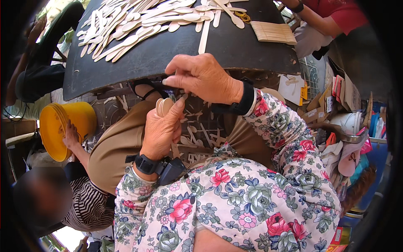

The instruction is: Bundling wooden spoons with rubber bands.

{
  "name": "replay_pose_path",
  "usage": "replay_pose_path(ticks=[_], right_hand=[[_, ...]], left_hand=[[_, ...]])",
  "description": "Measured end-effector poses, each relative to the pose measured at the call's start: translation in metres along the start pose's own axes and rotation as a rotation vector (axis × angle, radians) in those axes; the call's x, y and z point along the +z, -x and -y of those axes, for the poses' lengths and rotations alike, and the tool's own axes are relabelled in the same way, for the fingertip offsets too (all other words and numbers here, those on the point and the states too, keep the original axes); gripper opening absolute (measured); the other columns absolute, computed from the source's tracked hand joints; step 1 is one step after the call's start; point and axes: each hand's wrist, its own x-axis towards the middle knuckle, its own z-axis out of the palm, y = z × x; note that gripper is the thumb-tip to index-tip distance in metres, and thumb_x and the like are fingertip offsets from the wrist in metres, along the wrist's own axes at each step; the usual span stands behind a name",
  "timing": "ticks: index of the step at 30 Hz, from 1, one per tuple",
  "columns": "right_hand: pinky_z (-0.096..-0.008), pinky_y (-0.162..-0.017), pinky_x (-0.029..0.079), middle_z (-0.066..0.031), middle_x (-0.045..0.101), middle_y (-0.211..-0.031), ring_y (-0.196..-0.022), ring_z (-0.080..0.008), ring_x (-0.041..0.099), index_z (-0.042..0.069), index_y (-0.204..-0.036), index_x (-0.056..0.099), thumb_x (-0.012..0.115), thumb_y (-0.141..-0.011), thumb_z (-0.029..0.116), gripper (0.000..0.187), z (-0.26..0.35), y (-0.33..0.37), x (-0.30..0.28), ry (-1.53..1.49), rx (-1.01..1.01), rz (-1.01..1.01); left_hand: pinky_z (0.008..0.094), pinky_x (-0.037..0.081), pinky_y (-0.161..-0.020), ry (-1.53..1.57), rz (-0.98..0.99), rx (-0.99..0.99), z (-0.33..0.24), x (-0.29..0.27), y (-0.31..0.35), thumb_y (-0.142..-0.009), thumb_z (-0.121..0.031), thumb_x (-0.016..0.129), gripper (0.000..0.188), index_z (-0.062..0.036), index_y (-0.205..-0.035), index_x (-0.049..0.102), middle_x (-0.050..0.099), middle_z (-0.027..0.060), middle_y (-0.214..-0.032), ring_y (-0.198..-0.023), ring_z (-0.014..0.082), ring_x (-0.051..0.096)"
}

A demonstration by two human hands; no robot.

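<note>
My left hand point(161, 130) is closed around a small bunch of wooden spoons point(164, 107). Their rounded ends stick up beside my thumb, while the palm hides most of the handles. Just above and to the right, between the left hand and the table edge, is my right hand point(203, 79). Its thumb and forefinger are bent but apart, with nothing visible between them. Many loose wooden spoons point(126, 42) lie in a heap on the dark table point(163, 56). One wooden stick point(204, 38) points toward me, its near end by my right hand.
A neat row of wooden sticks point(273, 32) and some yellow rubber bands point(242, 16) lie at the table's right. Left, another person's hand touches a yellow bucket point(67, 130). Fallen spoons point(195, 136) litter the floor between my knees. Cardboard boxes point(348, 90) stand right.
</note>
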Motion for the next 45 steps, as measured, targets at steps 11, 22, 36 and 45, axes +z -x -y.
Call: replay_pose_path(ticks=[11, 22, 36, 45], right_hand=[[-0.0406, -0.07, 0.052, -0.0149, 0.062, -0.085, -0.089, -0.0312, 0.06, 0.005, -0.084, 0.066, 0.066, -0.082, 0.026, 0.02, -0.043, -0.01, -0.035, 0.937, 0.111, -0.147], [-0.0433, -0.075, 0.049, -0.0209, 0.065, -0.082, -0.083, -0.0397, 0.063, 0.002, -0.087, 0.059, 0.065, -0.072, 0.015, 0.021, -0.046, -0.006, -0.075, 0.681, 0.568, -0.111], [-0.042, -0.07, 0.054, -0.0196, 0.068, -0.081, -0.08, -0.0351, 0.068, 0.002, -0.081, 0.069, 0.062, -0.078, 0.014, 0.014, -0.047, -0.01, -0.088, 1.072, 0.497, 0.078], [-0.0281, -0.059, 0.052, -0.0096, 0.068, -0.082, -0.068, -0.0151, 0.064, -0.003, -0.093, 0.066, 0.062, -0.078, -0.003, 0.016, -0.027, 0.01, -0.079, -0.366, 0.496, -0.018]], left_hand=[[0.0217, 0.023, -0.038, 0.132, -0.094, 0.021, 0.0, -0.003, -0.005, -0.093, -0.025, 0.061, 0.024, -0.0089, -0.078, 0.052, 0.035, -0.0062, -0.054, -0.041, 0.0048, 0.03], [0.0209, 0.024, -0.038, 0.143, -0.106, 0.038, -0.003, -0.005, -0.007, -0.092, -0.022, 0.062, 0.021, -0.009, -0.079, 0.053, 0.037, -0.006, -0.055, -0.041, 0.0043, 0.031], [0.0207, 0.025, -0.038, 0.124, -0.133, 0.056, 0.001, -0.008, -0.009, -0.092, -0.021, 0.063, 0.02, -0.0087, -0.08, 0.054, 0.038, -0.0053, -0.056, -0.042, 0.0041, 0.032], [0.0211, 0.029, -0.043, 0.189, -0.141, 0.198, -0.001, -0.008, -0.004, -0.091, -0.018, 0.065, 0.013, -0.0076, -0.09, 0.057, 0.041, -0.0057, -0.06, -0.047, 0.0044, 0.035]])
